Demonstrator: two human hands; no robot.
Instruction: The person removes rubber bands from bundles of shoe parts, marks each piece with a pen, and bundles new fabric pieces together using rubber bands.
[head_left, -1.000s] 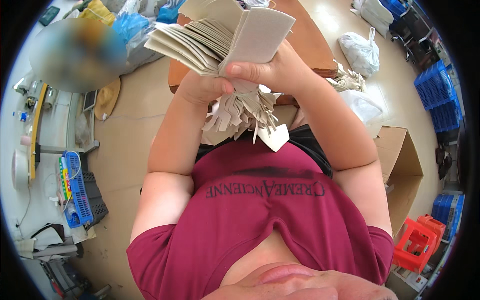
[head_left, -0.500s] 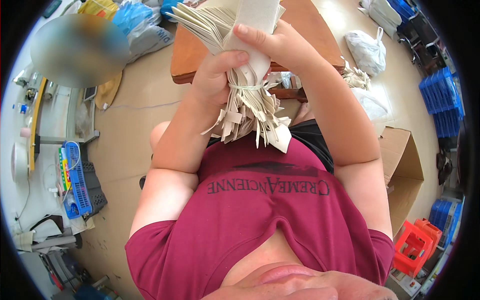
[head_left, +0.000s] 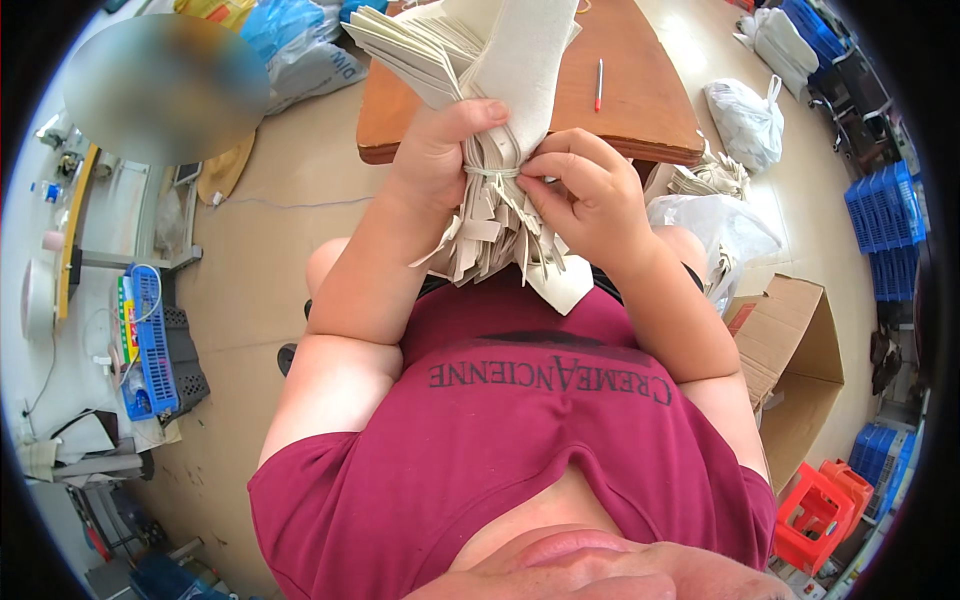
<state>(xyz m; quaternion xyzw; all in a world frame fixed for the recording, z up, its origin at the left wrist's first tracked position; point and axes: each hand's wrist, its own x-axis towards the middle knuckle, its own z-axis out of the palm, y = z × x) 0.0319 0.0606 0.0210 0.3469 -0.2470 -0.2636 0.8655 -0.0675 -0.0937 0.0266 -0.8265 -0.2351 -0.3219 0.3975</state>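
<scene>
Item, upper centre of frame: bundle of cream paper pieces [head_left: 490,130]. My left hand [head_left: 435,150] clamps its waist; my right hand [head_left: 580,190] pinches the band [head_left: 492,172] around it.

Your left hand [head_left: 440,150] gripped a bundle of matt, off-white card-like pieces [head_left: 500,215], rough-cut at the ends, while your right hand [head_left: 580,190] pinched its thin pale band [head_left: 492,172]. Behind them lay a smooth, faintly glossy wooden table [head_left: 640,90], crinkled plastic bags [head_left: 745,120] and a matt cardboard box [head_left: 790,350].
</scene>
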